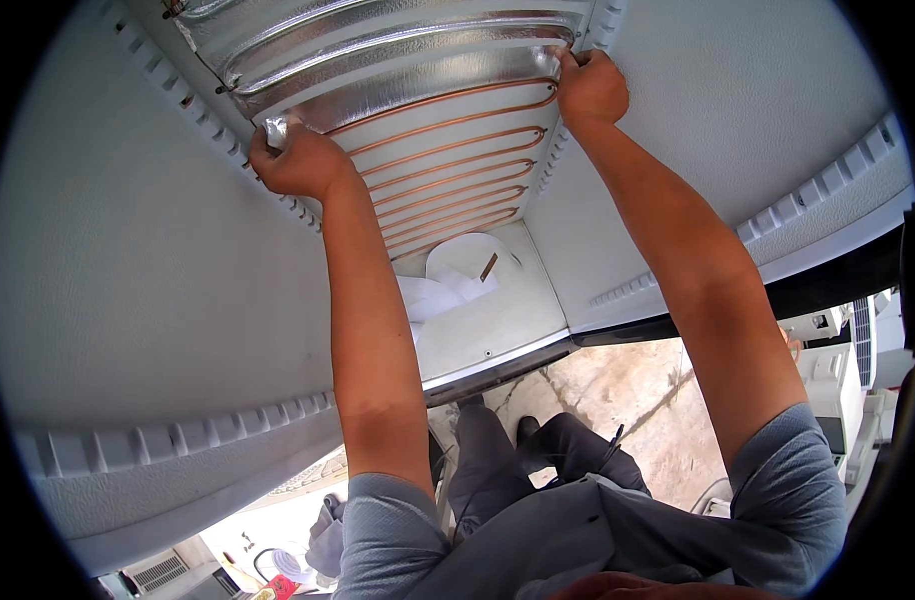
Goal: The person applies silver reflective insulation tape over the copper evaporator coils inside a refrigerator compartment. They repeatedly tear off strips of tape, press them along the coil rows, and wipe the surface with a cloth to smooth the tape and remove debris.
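A silver foil tape strip (428, 88) stretches across the back wall of a white refrigerator-like cabinet. Its crumpled left end (276, 130) is pinched in my left hand (300, 162), beside the ribbed left wall. Higher up on the other side, my right hand (595, 88) has its fingers closed on the strip's right end. Further foil strips (378, 40) cover the wall above. Below the strip, bare copper tubing (541, 133) winds back and forth in several loops. Whether the strip is stuck to the wall along its length, I cannot tell.
White paper pieces (448, 290) and a small brown flat piece (490, 266) lie on the cabinet floor. Ribbed shelf supports (818, 195) line both side walls. A dark front edge (508, 375) borders the opening. White appliances (833, 390) stand outside at right.
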